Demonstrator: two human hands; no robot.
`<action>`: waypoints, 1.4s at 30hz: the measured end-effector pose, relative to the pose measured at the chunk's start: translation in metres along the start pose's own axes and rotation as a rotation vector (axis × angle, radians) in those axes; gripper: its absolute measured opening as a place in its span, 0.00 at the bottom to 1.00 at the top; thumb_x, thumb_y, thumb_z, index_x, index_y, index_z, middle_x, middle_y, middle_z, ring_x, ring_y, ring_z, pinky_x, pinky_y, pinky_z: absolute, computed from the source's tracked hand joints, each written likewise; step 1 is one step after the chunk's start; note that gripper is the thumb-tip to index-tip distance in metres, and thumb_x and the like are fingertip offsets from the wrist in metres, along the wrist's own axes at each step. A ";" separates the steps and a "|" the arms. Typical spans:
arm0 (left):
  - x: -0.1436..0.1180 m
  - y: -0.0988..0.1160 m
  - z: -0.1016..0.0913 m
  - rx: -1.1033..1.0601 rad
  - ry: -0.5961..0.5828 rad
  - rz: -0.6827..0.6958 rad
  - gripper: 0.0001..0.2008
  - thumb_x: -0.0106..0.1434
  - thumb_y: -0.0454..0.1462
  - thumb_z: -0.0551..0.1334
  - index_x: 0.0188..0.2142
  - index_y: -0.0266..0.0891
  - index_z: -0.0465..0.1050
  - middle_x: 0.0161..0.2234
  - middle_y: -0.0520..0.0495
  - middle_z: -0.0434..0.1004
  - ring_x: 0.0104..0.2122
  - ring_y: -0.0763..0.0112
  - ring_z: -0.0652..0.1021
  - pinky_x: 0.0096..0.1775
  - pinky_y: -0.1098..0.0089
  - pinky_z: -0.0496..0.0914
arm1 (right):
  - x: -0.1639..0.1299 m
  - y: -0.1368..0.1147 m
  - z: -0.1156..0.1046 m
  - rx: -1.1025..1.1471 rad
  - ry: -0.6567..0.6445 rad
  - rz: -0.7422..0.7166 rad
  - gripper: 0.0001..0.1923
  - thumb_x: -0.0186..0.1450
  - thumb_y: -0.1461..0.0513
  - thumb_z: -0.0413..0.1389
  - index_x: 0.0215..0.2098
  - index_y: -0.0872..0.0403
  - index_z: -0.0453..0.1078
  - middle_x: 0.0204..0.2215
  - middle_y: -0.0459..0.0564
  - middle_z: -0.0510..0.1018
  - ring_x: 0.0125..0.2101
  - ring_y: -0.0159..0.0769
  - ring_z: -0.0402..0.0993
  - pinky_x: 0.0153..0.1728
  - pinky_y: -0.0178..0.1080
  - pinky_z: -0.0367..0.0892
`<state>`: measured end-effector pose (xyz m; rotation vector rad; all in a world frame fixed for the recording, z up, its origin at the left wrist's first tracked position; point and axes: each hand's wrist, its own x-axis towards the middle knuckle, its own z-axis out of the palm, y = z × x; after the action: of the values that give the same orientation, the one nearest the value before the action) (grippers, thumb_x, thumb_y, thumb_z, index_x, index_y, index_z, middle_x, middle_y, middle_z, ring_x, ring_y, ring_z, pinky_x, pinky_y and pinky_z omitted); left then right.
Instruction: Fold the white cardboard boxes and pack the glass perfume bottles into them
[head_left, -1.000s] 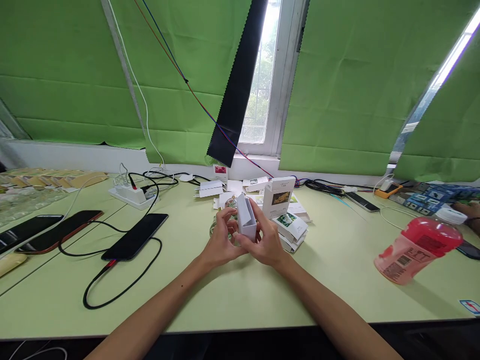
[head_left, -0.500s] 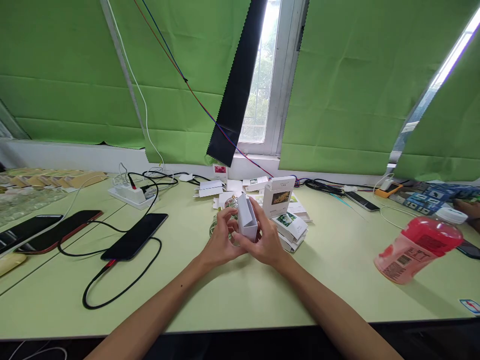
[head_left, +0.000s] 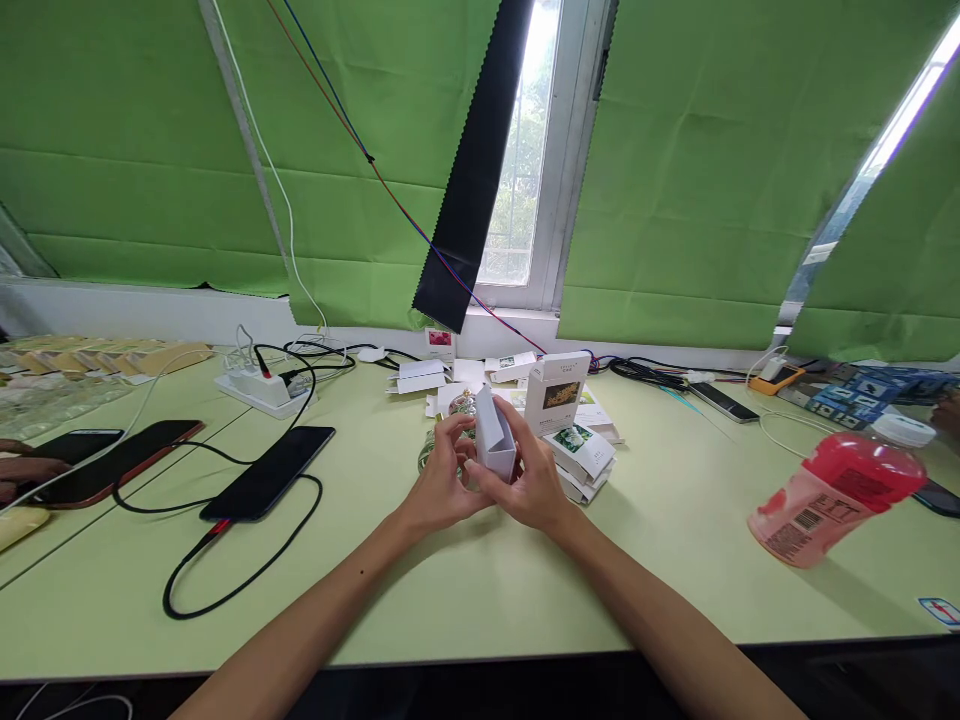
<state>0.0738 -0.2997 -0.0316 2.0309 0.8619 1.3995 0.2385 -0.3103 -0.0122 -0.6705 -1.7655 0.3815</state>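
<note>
A small white cardboard box point(head_left: 495, 445) is held up between both hands, with a flap standing at its near end. My left hand point(head_left: 442, 480) grips its left side, fingers curled. My right hand point(head_left: 536, 480) wraps its right side, the thumb lying across the bottom. Just right of the fingers stands an upright white box point(head_left: 556, 394) with a picture of yellow flowers. Below it several flattened-looking white cartons point(head_left: 581, 452) lie stacked, the top one showing white flowers. Behind my left fingers, a greenish coil point(head_left: 426, 452) and a shiny ornament point(head_left: 463, 402) are partly hidden.
A black phone point(head_left: 270, 472) on a cable and a white power strip point(head_left: 266, 390) lie to the left. A pink bottle point(head_left: 836, 500) stands at the right. Other white cartons point(head_left: 420, 376) sit at the back. Another person's hand point(head_left: 22, 470) is at the far left.
Another person's hand has come in at the far left, over the phones there. At the far right, another hand has pulled back. My hands and the box stay nearly still.
</note>
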 end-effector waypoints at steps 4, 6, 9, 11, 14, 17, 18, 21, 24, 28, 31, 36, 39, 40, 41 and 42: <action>0.001 0.003 -0.001 0.006 0.018 0.005 0.42 0.49 0.39 0.77 0.56 0.50 0.53 0.60 0.39 0.61 0.42 0.63 0.81 0.38 0.61 0.79 | 0.001 0.001 0.000 -0.023 0.013 -0.020 0.35 0.66 0.52 0.61 0.68 0.51 0.60 0.38 0.49 0.81 0.23 0.29 0.68 0.23 0.34 0.69; 0.002 0.004 -0.001 0.007 0.024 -0.001 0.42 0.49 0.39 0.77 0.55 0.50 0.53 0.60 0.40 0.62 0.43 0.62 0.81 0.38 0.60 0.79 | 0.001 0.001 0.000 -0.039 0.021 -0.020 0.34 0.66 0.52 0.62 0.67 0.51 0.61 0.37 0.48 0.81 0.22 0.29 0.68 0.23 0.34 0.68; 0.002 0.006 -0.001 0.007 0.016 -0.027 0.42 0.48 0.39 0.78 0.55 0.49 0.54 0.59 0.40 0.64 0.44 0.61 0.81 0.39 0.61 0.78 | 0.001 0.001 0.000 -0.043 0.024 -0.005 0.34 0.66 0.52 0.62 0.66 0.52 0.61 0.35 0.48 0.80 0.22 0.30 0.68 0.22 0.34 0.68; 0.003 0.006 -0.001 0.013 0.001 -0.039 0.42 0.49 0.39 0.77 0.56 0.49 0.53 0.58 0.41 0.65 0.44 0.61 0.80 0.38 0.61 0.78 | 0.001 0.000 0.000 -0.034 0.023 0.002 0.33 0.66 0.52 0.62 0.65 0.52 0.61 0.35 0.48 0.81 0.22 0.30 0.68 0.22 0.34 0.68; 0.003 0.006 -0.001 0.027 -0.010 -0.027 0.41 0.51 0.40 0.76 0.56 0.50 0.52 0.57 0.41 0.63 0.42 0.63 0.80 0.37 0.62 0.78 | 0.002 -0.001 0.000 -0.026 0.026 -0.002 0.32 0.66 0.53 0.62 0.65 0.53 0.61 0.36 0.48 0.81 0.22 0.30 0.69 0.22 0.34 0.68; 0.003 0.007 -0.002 0.032 -0.012 -0.029 0.40 0.51 0.41 0.75 0.56 0.50 0.51 0.58 0.41 0.61 0.42 0.64 0.79 0.36 0.63 0.77 | 0.002 -0.001 -0.001 -0.030 0.028 -0.003 0.32 0.66 0.53 0.62 0.65 0.52 0.61 0.38 0.49 0.81 0.22 0.30 0.69 0.23 0.34 0.70; 0.003 0.007 -0.002 0.029 -0.014 -0.041 0.40 0.51 0.41 0.75 0.56 0.50 0.51 0.59 0.41 0.61 0.41 0.64 0.79 0.35 0.63 0.77 | 0.002 -0.002 -0.001 -0.033 0.026 0.001 0.32 0.66 0.53 0.62 0.65 0.52 0.61 0.38 0.49 0.81 0.22 0.30 0.70 0.24 0.35 0.71; 0.003 0.008 -0.002 0.019 -0.013 -0.062 0.41 0.50 0.41 0.76 0.56 0.50 0.52 0.59 0.40 0.61 0.41 0.64 0.79 0.35 0.63 0.77 | 0.002 -0.002 -0.001 -0.040 0.019 0.020 0.32 0.66 0.53 0.61 0.65 0.52 0.60 0.36 0.49 0.81 0.23 0.32 0.71 0.25 0.36 0.72; 0.003 0.007 -0.001 0.040 0.000 -0.035 0.41 0.50 0.40 0.76 0.56 0.50 0.52 0.59 0.41 0.61 0.43 0.62 0.79 0.37 0.63 0.77 | 0.001 -0.001 -0.001 -0.053 0.017 0.032 0.32 0.66 0.52 0.61 0.65 0.52 0.60 0.36 0.49 0.81 0.23 0.32 0.72 0.25 0.36 0.72; 0.003 0.005 -0.001 0.061 0.009 -0.016 0.41 0.50 0.39 0.75 0.56 0.50 0.53 0.57 0.41 0.63 0.45 0.60 0.78 0.37 0.64 0.76 | 0.001 0.000 -0.001 -0.063 0.014 0.043 0.31 0.67 0.52 0.60 0.64 0.52 0.60 0.36 0.48 0.81 0.23 0.32 0.72 0.25 0.36 0.72; 0.003 0.006 -0.001 0.060 -0.015 -0.026 0.40 0.52 0.39 0.74 0.56 0.50 0.52 0.58 0.42 0.62 0.42 0.65 0.78 0.35 0.65 0.75 | 0.001 0.000 -0.001 -0.060 0.011 0.048 0.31 0.67 0.52 0.60 0.64 0.52 0.61 0.35 0.48 0.81 0.24 0.32 0.73 0.25 0.35 0.71; 0.003 0.010 -0.002 0.070 -0.048 -0.061 0.38 0.54 0.40 0.73 0.56 0.51 0.51 0.56 0.43 0.63 0.36 0.70 0.77 0.30 0.69 0.72 | 0.001 0.001 -0.001 -0.058 0.028 0.065 0.28 0.67 0.54 0.59 0.63 0.52 0.62 0.35 0.48 0.81 0.28 0.35 0.75 0.25 0.35 0.71; 0.004 0.011 -0.002 0.082 -0.057 -0.072 0.38 0.54 0.39 0.72 0.56 0.51 0.51 0.55 0.45 0.64 0.34 0.72 0.76 0.28 0.72 0.69 | 0.001 0.001 -0.001 -0.055 0.033 0.077 0.27 0.67 0.54 0.58 0.62 0.52 0.62 0.34 0.48 0.80 0.28 0.35 0.75 0.24 0.35 0.70; 0.004 0.011 -0.002 0.086 -0.059 -0.075 0.38 0.54 0.39 0.72 0.56 0.51 0.51 0.54 0.45 0.65 0.34 0.72 0.76 0.27 0.72 0.69 | 0.001 0.001 -0.001 -0.055 0.035 0.080 0.27 0.67 0.54 0.58 0.62 0.52 0.62 0.34 0.48 0.80 0.28 0.35 0.75 0.24 0.35 0.70; 0.004 0.010 -0.002 0.089 -0.060 -0.077 0.38 0.54 0.39 0.72 0.57 0.51 0.51 0.53 0.46 0.65 0.35 0.71 0.76 0.27 0.72 0.69 | 0.001 0.001 -0.001 -0.055 0.037 0.082 0.27 0.67 0.54 0.58 0.62 0.52 0.62 0.34 0.48 0.80 0.27 0.35 0.75 0.23 0.35 0.69; 0.004 0.010 -0.002 0.091 -0.062 -0.078 0.38 0.54 0.38 0.72 0.57 0.51 0.51 0.52 0.46 0.66 0.35 0.71 0.76 0.27 0.72 0.68 | 0.001 0.001 -0.001 -0.056 0.040 0.083 0.27 0.67 0.54 0.58 0.62 0.52 0.62 0.33 0.48 0.80 0.27 0.35 0.75 0.23 0.35 0.69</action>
<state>0.0749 -0.3032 -0.0214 2.0737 0.9836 1.2693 0.2391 -0.3092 -0.0112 -0.7883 -1.7197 0.3739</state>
